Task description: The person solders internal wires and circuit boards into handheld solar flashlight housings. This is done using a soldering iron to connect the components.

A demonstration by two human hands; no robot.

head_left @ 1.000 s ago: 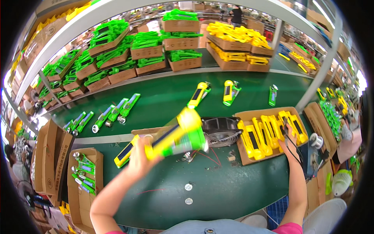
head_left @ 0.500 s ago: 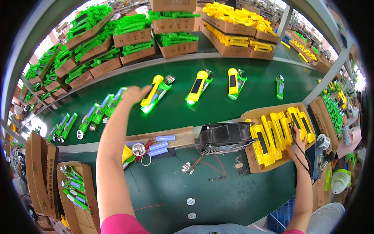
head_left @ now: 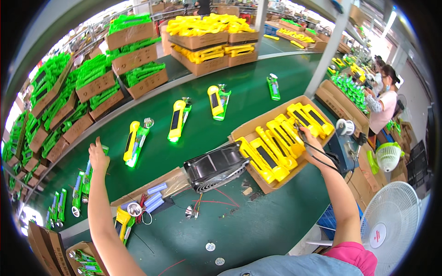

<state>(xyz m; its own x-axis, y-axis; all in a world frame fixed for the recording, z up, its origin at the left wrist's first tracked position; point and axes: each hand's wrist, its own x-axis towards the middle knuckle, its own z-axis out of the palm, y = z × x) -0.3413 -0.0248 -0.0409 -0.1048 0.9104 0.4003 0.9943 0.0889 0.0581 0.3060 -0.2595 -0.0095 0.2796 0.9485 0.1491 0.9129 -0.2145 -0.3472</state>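
At left, slim green plastic casings [head_left: 77, 188] lie in a slanting row on a smooth dark-green conveyor belt [head_left: 207, 133]. The person's bare left hand [head_left: 99, 157] is over this row, at the end of one casing; whether its fingers grip or merely touch, I cannot tell. That casing looks light, stiff and perhaps slippery; its long side edges seem the best hold, clear of the round silver reflector cup [head_left: 76, 211], probably fragile. Rightward, three yellow plastic covers with dark panels [head_left: 130, 140] lie against more green casings. Next comes a square black fan [head_left: 214, 168]. At right, a brown cardboard carton [head_left: 268, 187] holds more yellow covers; over its right side, the bare right hand [head_left: 314, 146], well apart from the left, is closed around a slim black corded tool [head_left: 302, 134], mostly hidden.
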